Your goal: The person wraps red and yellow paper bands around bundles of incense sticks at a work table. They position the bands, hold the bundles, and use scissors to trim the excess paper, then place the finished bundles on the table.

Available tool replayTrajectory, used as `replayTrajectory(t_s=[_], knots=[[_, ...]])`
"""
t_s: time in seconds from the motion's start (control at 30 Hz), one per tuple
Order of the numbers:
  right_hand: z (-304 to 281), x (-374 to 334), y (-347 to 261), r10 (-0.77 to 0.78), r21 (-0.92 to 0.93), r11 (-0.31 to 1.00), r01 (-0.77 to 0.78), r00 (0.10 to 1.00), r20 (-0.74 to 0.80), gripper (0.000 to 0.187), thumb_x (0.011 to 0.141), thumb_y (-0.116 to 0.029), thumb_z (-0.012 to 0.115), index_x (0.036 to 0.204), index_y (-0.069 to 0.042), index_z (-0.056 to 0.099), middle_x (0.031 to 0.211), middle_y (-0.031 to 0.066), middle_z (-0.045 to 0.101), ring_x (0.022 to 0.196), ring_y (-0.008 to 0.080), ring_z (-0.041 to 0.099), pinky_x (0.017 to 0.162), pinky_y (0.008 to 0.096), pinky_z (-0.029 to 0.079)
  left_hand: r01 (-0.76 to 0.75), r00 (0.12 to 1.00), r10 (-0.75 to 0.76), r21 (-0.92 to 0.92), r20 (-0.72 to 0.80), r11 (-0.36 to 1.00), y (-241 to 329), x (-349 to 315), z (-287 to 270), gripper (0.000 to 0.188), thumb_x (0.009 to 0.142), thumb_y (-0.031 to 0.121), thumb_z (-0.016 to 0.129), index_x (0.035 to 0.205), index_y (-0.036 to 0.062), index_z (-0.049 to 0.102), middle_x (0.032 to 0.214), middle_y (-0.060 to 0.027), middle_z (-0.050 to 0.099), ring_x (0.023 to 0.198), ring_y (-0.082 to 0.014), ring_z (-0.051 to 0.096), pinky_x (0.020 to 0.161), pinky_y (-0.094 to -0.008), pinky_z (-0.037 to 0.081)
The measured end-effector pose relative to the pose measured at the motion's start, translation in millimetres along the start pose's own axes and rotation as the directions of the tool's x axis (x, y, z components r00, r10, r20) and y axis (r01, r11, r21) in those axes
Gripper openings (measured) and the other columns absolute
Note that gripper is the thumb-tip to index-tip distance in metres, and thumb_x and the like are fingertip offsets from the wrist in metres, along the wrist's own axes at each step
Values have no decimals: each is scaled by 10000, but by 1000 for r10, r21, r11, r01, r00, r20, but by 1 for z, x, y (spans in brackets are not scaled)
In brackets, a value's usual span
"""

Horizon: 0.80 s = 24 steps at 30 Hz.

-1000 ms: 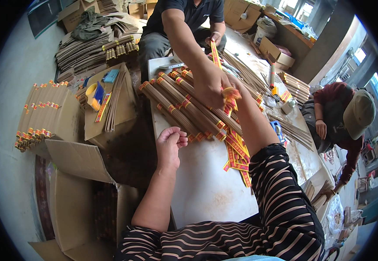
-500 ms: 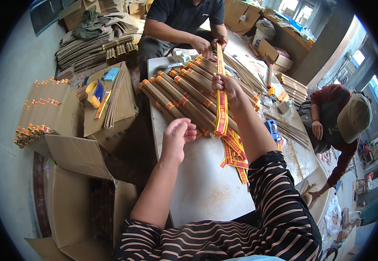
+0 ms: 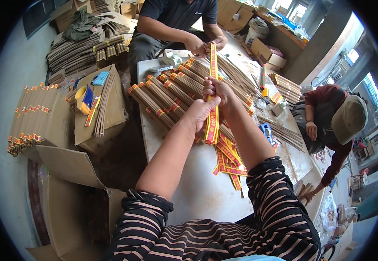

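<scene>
Left hand has risen since the last frame to join the right hand, fingers of both gripping red-and-yellow strips above the bundled sticks; a co-worker's hands crowd the far tip; blue tape dispenser sits rightward; pale bench shows between the forearms, its left edge facing an open carton; bluish wall bounds the room's left.

Strips: long, red, yellow-edged, held mid-length, central
Near end: slightly spread
Far end: narrow, pointing directly away
</scene>
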State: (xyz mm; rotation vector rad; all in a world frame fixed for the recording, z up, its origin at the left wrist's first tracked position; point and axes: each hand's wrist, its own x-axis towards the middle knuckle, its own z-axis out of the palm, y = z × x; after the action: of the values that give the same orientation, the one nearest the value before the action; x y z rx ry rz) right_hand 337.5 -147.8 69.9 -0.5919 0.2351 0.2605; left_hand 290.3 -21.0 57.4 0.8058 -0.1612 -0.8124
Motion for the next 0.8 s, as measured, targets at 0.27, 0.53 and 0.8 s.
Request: replayTrajectory(t_s=[0.27,0.53,0.8], knots=[[9,-1,2,26,-84,996,-25,1000,10,198,922,-182,350,841,-21,433,617,17,453,457,85,355,419,202,359,34,997,-30,63,-64,997,9,-15,7,126,865,151,480,860,34,435,619,-58,492,416,-95,435,378,-225,379],[-3,51,-51,-127,-354,933,61,978,-166,239,916,-154,338,965,58,437,809,123,591,619,181,575,582,294,518,-65,996,65,-7,59,998,0,-20,1,146,886,175,441,850,35,428,582,-32,436,392,-72,338,361,-200,286],[-41,118,-96,-174,-204,969,138,969,-174,247,928,-149,279,1054,64,288,761,137,530,532,148,487,463,249,467,-68,994,69,-20,81,997,-11,-19,-13,199,890,233,453,850,39,437,559,-9,408,403,-54,313,369,-197,273]])
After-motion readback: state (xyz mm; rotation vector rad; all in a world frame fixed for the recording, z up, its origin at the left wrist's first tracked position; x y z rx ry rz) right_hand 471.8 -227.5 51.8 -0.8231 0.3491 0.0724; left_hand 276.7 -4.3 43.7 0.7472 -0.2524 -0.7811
